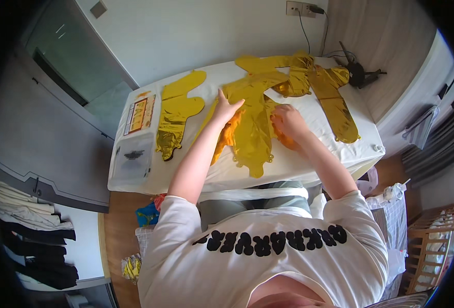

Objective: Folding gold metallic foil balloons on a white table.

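Centrally, gold foil piece (252, 123) lies on white-covered table (296, 167), between both hands; long axis runs from near edge toward wall. Left hand (229, 109) at its left side, thumb spread well apart from fingers, nothing clamped. Right hand (290, 122) at its right side, fingers curled downward; fingertips hidden, cannot tell whether pinching. Right hand slightly closer to tabbed near end, which points toward body. Orange patches beside both hands: reflection or separate layer, cannot tell.
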A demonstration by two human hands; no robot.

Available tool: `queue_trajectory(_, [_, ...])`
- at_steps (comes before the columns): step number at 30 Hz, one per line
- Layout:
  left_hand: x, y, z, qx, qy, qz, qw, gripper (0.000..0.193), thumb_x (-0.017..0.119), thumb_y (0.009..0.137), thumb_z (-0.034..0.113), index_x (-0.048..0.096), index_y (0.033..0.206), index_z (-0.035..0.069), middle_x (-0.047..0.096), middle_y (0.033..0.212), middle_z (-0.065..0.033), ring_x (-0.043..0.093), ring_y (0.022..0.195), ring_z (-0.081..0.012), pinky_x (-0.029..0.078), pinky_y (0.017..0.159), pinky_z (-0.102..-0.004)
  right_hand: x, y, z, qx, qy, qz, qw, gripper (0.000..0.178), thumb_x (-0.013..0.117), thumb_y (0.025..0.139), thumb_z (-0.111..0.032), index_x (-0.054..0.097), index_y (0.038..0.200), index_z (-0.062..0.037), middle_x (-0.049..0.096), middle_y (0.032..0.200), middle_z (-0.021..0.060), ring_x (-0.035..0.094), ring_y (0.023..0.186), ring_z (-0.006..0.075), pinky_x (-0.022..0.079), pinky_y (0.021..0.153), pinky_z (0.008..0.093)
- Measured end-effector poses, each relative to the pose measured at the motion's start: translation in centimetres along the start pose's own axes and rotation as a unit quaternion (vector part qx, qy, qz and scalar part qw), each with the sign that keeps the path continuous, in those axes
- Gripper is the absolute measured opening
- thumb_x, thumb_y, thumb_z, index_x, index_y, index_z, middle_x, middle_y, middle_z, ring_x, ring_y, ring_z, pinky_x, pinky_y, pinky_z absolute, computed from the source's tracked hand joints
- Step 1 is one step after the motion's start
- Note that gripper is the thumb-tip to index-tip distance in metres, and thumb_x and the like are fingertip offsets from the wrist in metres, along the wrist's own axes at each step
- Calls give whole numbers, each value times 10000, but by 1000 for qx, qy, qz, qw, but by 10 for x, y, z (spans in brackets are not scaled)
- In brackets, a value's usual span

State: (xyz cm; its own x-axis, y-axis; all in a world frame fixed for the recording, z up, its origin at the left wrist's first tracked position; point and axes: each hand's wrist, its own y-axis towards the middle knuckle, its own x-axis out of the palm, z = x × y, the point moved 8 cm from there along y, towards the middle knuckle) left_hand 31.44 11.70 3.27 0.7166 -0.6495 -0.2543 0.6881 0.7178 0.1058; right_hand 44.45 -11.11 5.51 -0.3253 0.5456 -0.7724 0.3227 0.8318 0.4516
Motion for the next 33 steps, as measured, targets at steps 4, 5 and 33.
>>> queue_trajectory(4, [31,-20,45,-16,529,-64,846,922,755,859,567,415,1537,43,446,1536,-206,446,1398,-338,423,1123,-416,-1,-12,19,28,-16,-33,999,225,656,919,-189,727,1085,-54,694,1220,140,602,1199,342,506,1015,435])
queue_trajectory(5, [33,-19,33,-55,576,-129,805,837,617,932,654,380,1601,212,284,1647,-169,283,1513,-366,350,1178,-476,-3,-11,14,11,-16,-26,999,212,662,909,-174,732,1070,-54,704,1197,130,622,1159,341,521,991,429])
queue_trajectory(33, [-2,-24,8,168,470,-148,854,733,627,965,571,468,1556,168,400,1639,-91,356,1510,-263,184,1231,-508,-6,-9,3,14,65,-23,998,186,689,902,-166,720,1044,-49,706,1161,129,634,1117,350,525,973,419])
